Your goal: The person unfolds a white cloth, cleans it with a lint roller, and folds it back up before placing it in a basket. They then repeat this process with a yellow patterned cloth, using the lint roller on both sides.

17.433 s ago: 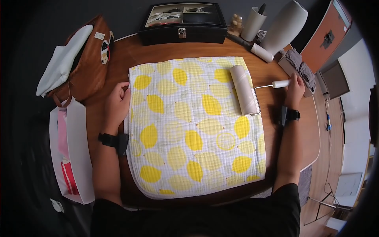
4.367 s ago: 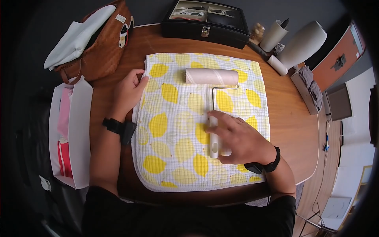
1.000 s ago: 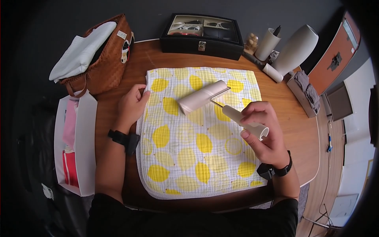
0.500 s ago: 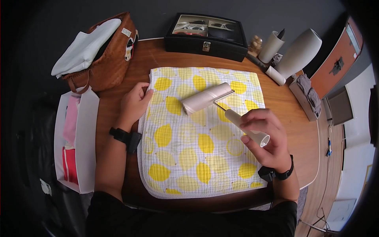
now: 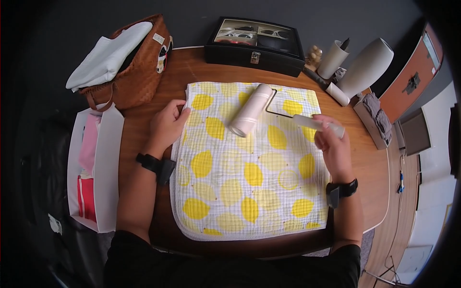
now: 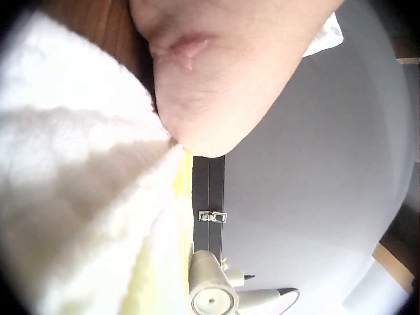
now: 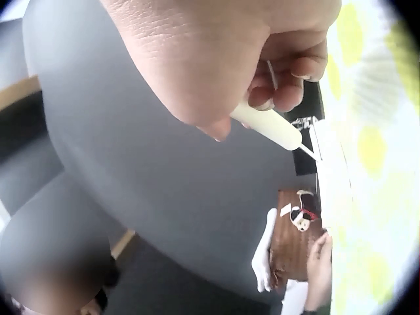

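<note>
A folded white quilted cloth with yellow lemons (image 5: 271, 182) lies on the wooden table. At its left edge my left hand (image 5: 168, 126) pinches the border between thumb and fingers, and the left wrist view shows the fabric (image 6: 85, 131) drawn into folds towards the thumb. My right hand (image 5: 335, 144) holds the pale handle of a lint roller (image 5: 251, 109) over the cloth's right side. The roller's tube slants across the upper middle of the cloth. In the right wrist view, thumb and curled fingertips grip the handle (image 7: 272, 128).
A glasses case (image 5: 257, 55) stands at the back. On the left are a brown woven basket (image 5: 144, 77) and a white box (image 5: 105, 168) holding clothes. A grey vase (image 5: 367, 67), a white cylinder (image 5: 333, 60) and a box of grey cloth (image 5: 374, 120) line the right.
My right hand has moved away from me, swinging the handle out to the right. The tube has turned more upright in the head view. My left hand keeps its place at the cloth's edge.
</note>
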The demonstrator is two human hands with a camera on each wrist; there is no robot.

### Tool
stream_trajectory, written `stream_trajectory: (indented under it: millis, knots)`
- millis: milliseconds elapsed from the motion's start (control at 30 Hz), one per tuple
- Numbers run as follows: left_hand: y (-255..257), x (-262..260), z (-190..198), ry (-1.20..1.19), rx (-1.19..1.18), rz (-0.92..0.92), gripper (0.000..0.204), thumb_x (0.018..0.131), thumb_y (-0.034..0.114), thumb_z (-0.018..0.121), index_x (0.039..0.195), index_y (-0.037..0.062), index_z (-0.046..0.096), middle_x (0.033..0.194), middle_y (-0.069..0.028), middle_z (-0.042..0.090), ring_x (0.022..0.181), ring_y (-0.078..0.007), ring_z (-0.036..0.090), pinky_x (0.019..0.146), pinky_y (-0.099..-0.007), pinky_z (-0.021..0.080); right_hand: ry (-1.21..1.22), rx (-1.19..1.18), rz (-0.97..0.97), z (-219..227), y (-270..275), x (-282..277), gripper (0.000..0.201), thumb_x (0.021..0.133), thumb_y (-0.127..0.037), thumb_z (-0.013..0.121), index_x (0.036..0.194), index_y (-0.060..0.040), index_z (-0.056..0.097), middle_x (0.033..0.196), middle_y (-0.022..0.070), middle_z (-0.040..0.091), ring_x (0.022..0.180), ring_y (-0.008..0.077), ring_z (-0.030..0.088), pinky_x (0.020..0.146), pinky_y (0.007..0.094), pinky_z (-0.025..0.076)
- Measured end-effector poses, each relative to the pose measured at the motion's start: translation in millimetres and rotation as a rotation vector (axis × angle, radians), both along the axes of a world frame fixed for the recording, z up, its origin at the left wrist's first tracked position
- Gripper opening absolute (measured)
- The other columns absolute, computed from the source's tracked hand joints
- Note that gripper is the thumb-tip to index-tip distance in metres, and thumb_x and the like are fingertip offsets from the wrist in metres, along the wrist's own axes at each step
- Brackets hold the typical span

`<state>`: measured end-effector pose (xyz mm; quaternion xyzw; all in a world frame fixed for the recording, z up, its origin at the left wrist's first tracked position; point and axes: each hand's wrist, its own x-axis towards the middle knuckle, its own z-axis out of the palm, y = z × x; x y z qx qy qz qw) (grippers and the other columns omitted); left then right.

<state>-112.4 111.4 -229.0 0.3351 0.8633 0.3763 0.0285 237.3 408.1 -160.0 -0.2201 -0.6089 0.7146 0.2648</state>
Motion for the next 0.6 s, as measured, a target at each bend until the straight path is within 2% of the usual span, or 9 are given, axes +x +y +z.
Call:
stream_trajectory:
  millis: [100, 200, 233, 333, 433, 500, 600]
  knots:
    - [0, 0, 1, 0.000, -0.013, 0.005, 0.032, 0.103, 0.033, 0.072, 0.123, 0.0080, 0.072, 0.072, -0.0047, 0.063, 0.066, -0.0219, 0.064, 0.064, -0.0392, 0.049, 0.100, -0.289, -0.236, -19, 35, 2, 0.022, 0.106, -0.023, 0.071, 0.115, -0.0031, 0.073, 0.078, -0.0038, 0.054, 0.065, 0.0083, 0.044, 0.060, 0.0270, 0.037]
    - [0, -2, -2, 0.021, -0.018, 0.003, 0.032, 0.103, 0.033, 0.072, 0.123, 0.0084, 0.072, 0.072, -0.0047, 0.063, 0.066, -0.0221, 0.064, 0.063, -0.0395, 0.050, 0.057, -0.301, -0.441, -39, 68, 14, 0.020, 0.106, -0.032, 0.070, 0.111, -0.0129, 0.068, 0.082, -0.0069, 0.056, 0.069, 0.0065, 0.042, 0.064, 0.0262, 0.038]
    - [0, -3, -4, 0.021, -0.011, 0.002, 0.032, 0.103, 0.033, 0.072, 0.123, 0.0085, 0.072, 0.072, -0.0047, 0.063, 0.066, -0.0220, 0.064, 0.063, -0.0395, 0.049, 0.062, -0.303, -0.497, -39, 79, 21, 0.017, 0.104, -0.033, 0.073, 0.105, -0.0178, 0.065, 0.090, -0.0059, 0.064, 0.070, 0.0076, 0.047, 0.067, 0.0272, 0.043]
    - [0, -4, -7, 0.013, 0.005, 0.001, 0.032, 0.103, 0.034, 0.072, 0.124, 0.0086, 0.072, 0.072, -0.0047, 0.062, 0.065, -0.0215, 0.064, 0.063, -0.0393, 0.049, 0.158, -0.286, -0.674, -45, 115, 38, 0.016, 0.103, -0.034, 0.074, 0.103, -0.0212, 0.063, 0.096, -0.0050, 0.069, 0.073, 0.0090, 0.053, 0.069, 0.0285, 0.047]
    - [0, -5, -8, 0.003, 0.013, -0.002, 0.032, 0.104, 0.034, 0.072, 0.124, 0.0086, 0.072, 0.072, -0.0046, 0.062, 0.065, -0.0207, 0.063, 0.062, -0.0386, 0.049, 0.242, -0.341, -0.656, -61, 148, 65, 0.021, 0.104, -0.034, 0.075, 0.104, -0.0152, 0.065, 0.091, -0.0020, 0.067, 0.069, 0.0111, 0.054, 0.067, 0.0288, 0.049]
    - [0, -6, -9, 0.006, 0.010, 0.000, 0.032, 0.104, 0.034, 0.072, 0.124, 0.0085, 0.072, 0.072, -0.0045, 0.061, 0.064, -0.0200, 0.062, 0.062, -0.0380, 0.049, 0.275, -0.347, -0.620, -62, 149, 69, 0.029, 0.105, -0.036, 0.074, 0.103, -0.0090, 0.065, 0.090, 0.0006, 0.065, 0.068, 0.0109, 0.054, 0.067, 0.0291, 0.047]
    - [1, -5, -9, 0.013, 0.017, -0.010, 0.032, 0.104, 0.032, 0.072, 0.125, 0.0074, 0.071, 0.071, -0.0041, 0.060, 0.064, -0.0184, 0.061, 0.062, -0.0370, 0.049, 0.236, -0.291, -0.572, -60, 138, 56, 0.027, 0.106, -0.034, 0.074, 0.104, -0.0092, 0.065, 0.089, 0.0003, 0.065, 0.069, 0.0107, 0.054, 0.067, 0.0287, 0.047]
